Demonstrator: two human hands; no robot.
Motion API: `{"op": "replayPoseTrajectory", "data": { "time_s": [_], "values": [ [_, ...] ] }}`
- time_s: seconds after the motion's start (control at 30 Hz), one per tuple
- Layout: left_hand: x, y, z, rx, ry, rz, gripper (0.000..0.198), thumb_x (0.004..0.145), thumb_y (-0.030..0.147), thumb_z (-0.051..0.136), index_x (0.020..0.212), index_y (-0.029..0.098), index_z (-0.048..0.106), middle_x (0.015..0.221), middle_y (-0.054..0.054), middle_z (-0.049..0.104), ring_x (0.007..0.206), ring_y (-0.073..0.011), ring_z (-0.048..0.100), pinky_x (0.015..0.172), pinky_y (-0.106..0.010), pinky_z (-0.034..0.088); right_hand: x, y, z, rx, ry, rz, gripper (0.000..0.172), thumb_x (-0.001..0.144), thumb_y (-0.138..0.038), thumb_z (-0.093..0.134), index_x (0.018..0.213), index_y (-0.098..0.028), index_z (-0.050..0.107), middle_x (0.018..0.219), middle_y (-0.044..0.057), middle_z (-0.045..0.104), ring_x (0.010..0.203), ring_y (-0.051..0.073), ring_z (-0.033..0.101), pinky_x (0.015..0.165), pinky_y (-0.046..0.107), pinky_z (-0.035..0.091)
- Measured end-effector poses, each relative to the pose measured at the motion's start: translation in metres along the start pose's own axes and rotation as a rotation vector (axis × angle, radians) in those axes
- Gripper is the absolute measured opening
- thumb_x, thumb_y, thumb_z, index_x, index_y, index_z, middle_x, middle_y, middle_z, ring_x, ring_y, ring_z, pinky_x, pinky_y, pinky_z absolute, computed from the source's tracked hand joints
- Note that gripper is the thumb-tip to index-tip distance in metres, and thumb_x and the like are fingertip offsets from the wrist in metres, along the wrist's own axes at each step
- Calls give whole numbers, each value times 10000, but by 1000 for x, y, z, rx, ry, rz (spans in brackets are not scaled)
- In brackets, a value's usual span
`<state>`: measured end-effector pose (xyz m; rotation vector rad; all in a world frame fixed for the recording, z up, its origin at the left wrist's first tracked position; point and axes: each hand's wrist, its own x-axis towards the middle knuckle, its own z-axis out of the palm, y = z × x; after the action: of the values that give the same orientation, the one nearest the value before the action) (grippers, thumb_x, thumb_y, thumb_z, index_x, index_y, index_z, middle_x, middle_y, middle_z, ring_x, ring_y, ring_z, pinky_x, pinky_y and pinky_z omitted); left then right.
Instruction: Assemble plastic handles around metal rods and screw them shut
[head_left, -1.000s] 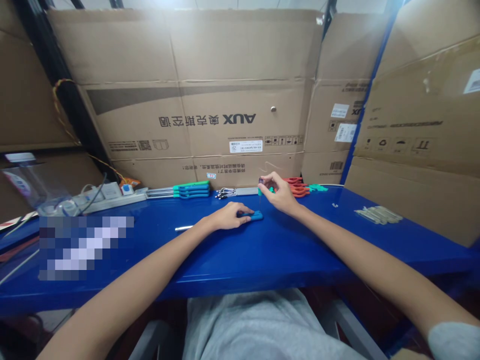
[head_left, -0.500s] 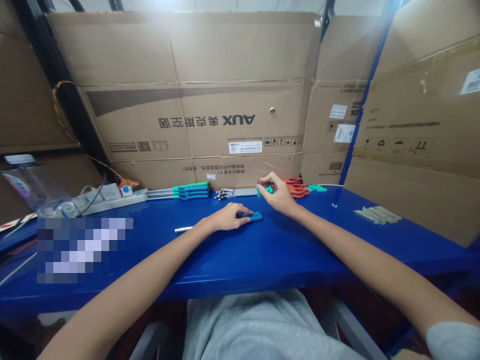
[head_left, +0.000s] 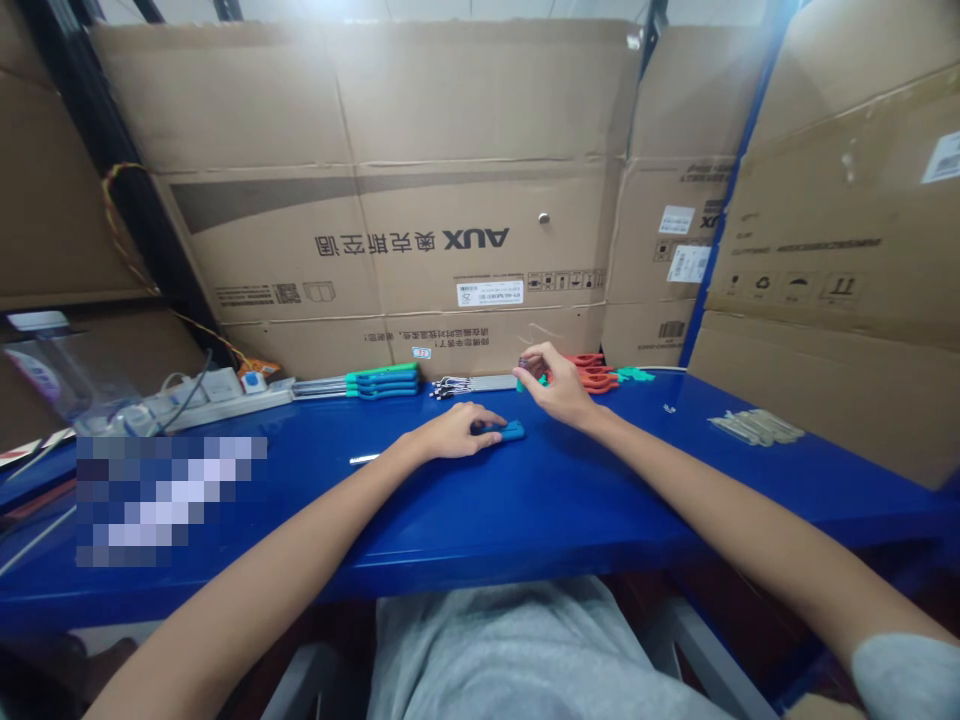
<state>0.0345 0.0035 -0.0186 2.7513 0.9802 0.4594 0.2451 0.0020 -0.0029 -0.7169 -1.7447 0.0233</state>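
My left hand (head_left: 459, 432) rests low over the table, its thumb and fingers closed around a blue plastic handle (head_left: 512, 430) that lies on the surface. A silvery metal strip (head_left: 364, 459) shows beyond my left forearm; whether it belongs to the handle is hidden. My right hand (head_left: 559, 385) is raised a little above the table, up and right of the handle. Its thumb and index finger are pinched on a small dark item (head_left: 523, 363), too small to name. Behind that hand lie orange-red handles (head_left: 592, 372) and green pieces (head_left: 634, 375).
Stacked blue and green handled tools (head_left: 382, 381) lie at the back of the blue table (head_left: 480, 520), beside slim metal parts (head_left: 495, 383). A power strip (head_left: 247, 398) and plastic bottle (head_left: 56, 370) stand left. Pale translucent strips (head_left: 757, 427) lie right. Cardboard (head_left: 420, 130) walls the back.
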Motion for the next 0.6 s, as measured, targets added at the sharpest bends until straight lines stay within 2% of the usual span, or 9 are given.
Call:
{"op": "replayPoseTrajectory", "data": {
  "time_s": [0.13,0.33,0.4,0.5,0.6],
  "values": [
    [-4,-5,-11,45,-4,-30,650,747,602,615,1211,147,612,987,-100,678,839,-214,625,729,-283,467,4,9,-12,-25,66,55,285,817,-344,596,1063,-221,520,813,14,598,654,140,576,639,293,497],
    [-8,-14,-21,116,-52,-91,392,740,522,625,869,155,674,769,-45,643,663,-178,575,567,-262,397,2,21,-23,-107,102,49,205,800,-303,589,981,-209,565,817,31,624,649,156,588,665,325,512],
    [-7,-16,-21,140,-28,-79,369,743,509,630,854,159,668,763,-42,637,671,-181,572,580,-267,401,1,20,-24,-129,85,49,127,779,-268,584,886,-201,578,805,37,617,650,156,591,635,310,510],
    [-6,-17,-21,214,44,-34,349,741,464,664,907,157,659,853,-64,644,785,-214,590,683,-292,437,0,18,-24,-172,66,29,23,731,-209,582,744,-195,569,774,39,600,654,153,587,623,294,505],
    [-7,-18,-24,273,169,15,342,745,405,690,972,153,648,987,-104,635,923,-249,586,794,-331,451,0,19,-23,-219,56,17,53,681,-163,587,654,-194,553,719,36,581,662,162,574,638,301,496]
  ]
}}
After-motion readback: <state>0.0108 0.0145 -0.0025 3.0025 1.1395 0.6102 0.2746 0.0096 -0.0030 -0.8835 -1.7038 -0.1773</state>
